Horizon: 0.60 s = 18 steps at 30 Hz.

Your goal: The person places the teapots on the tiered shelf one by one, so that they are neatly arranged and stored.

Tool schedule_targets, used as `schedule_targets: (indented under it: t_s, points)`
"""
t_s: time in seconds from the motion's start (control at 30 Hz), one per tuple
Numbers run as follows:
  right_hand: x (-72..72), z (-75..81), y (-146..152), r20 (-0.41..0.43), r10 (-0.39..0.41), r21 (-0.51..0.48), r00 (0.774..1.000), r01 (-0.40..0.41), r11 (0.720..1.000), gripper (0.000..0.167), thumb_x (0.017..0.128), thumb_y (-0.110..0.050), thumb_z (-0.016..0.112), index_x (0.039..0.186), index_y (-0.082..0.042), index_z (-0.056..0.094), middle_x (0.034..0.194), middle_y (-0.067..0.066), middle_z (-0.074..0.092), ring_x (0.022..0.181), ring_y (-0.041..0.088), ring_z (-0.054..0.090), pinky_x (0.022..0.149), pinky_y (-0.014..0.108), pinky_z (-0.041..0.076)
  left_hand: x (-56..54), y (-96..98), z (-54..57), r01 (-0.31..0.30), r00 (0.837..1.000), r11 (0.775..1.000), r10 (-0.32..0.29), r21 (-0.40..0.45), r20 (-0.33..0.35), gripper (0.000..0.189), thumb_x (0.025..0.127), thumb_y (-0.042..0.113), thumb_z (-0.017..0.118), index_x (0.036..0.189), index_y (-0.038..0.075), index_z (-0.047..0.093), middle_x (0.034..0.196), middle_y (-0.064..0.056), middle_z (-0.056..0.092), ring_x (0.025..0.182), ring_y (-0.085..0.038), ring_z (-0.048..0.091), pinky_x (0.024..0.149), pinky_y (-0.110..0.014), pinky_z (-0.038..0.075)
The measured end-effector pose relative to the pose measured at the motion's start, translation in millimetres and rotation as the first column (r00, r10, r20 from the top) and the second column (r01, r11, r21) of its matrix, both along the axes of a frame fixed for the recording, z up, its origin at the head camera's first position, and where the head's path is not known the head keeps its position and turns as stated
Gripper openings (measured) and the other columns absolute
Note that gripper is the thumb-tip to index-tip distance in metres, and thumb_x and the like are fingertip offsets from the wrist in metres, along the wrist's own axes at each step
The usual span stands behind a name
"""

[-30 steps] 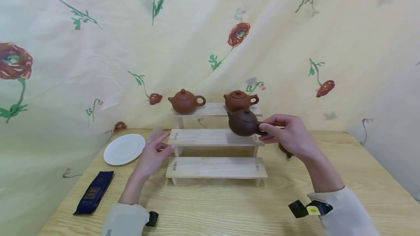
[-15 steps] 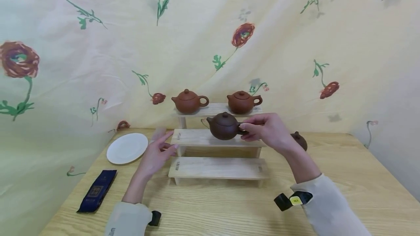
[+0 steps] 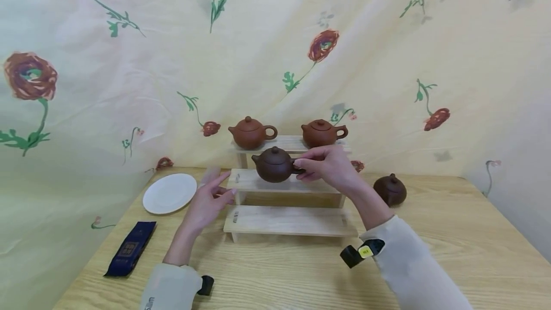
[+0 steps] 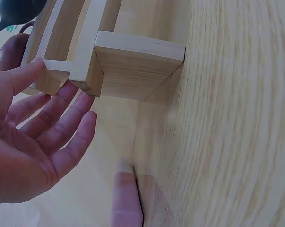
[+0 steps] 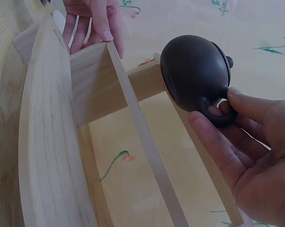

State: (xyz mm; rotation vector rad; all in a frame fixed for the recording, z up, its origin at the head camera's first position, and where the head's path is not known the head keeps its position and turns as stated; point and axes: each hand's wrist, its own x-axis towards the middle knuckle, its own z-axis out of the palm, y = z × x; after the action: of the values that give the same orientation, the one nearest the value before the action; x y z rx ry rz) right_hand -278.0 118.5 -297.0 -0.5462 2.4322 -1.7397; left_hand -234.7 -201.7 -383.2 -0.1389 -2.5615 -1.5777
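My right hand [image 3: 329, 169] pinches the loop handle of a dark brown teapot [image 3: 274, 165] between thumb and fingers. That teapot is upright over the middle tier of a wooden step stand [image 3: 292, 221], spout to the left; whether its base touches the board I cannot tell. In the right wrist view the teapot [image 5: 194, 73] shows its side and the gripped handle. With fingers loosely extended, my left hand [image 3: 206, 204] touches the left end of the middle tier; the left wrist view shows its fingertips against the wood. Two reddish-brown teapots, one left [image 3: 249, 133] and one right [image 3: 322, 133], stand on the top tier.
Another dark teapot [image 3: 390, 190] stands on the table right of the stand. A white plate [image 3: 170, 194] and a dark blue packet [image 3: 130, 249] lie on the left. Behind the table [image 3: 275, 276] hangs a flowered cloth [image 3: 262, 51].
My right hand has carried the dark teapot leftward along the middle tier, uncovering the other dark teapot on the table. The left hand stays at the stand's left end.
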Motion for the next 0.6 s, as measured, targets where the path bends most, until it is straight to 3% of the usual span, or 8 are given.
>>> schedule_targets:
  t_s: [0.33, 0.6]
  points:
    - [-7.2, -3.6, -20.4, 0.026, 0.065, -0.028, 0.998, -0.065, 0.998, 0.023, 0.098, -0.011, 0.076, 0.115, 0.005, 0.078, 0.105, 0.019, 0.078, 0.081, 0.023, 0.08, 0.077, 0.039, 0.065, -0.9, -1.7, -0.7, -0.004, 1.0, 1.0, 0.004, -0.015, -0.006, 0.06, 0.102, 0.024, 0.072, 0.157, 0.014, 0.052, 0.103, -0.013, 0.079, 0.09, -0.023, 0.076, 0.074, -0.025, 0.052]
    - [-12.1, -12.6, -29.2, 0.042, 0.077, 0.029, 0.996, -0.078, 0.997, 0.022, 0.099, -0.013, 0.076, 0.115, 0.002, 0.079, 0.105, 0.017, 0.078, 0.079, 0.023, 0.079, 0.077, 0.036, 0.065, -0.9, -1.2, 0.4, -0.001, 1.0, 0.999, 0.001, -0.033, -0.01, 0.06, 0.102, 0.025, 0.072, 0.157, 0.014, 0.052, 0.103, -0.012, 0.078, 0.089, -0.022, 0.077, 0.074, -0.026, 0.053]
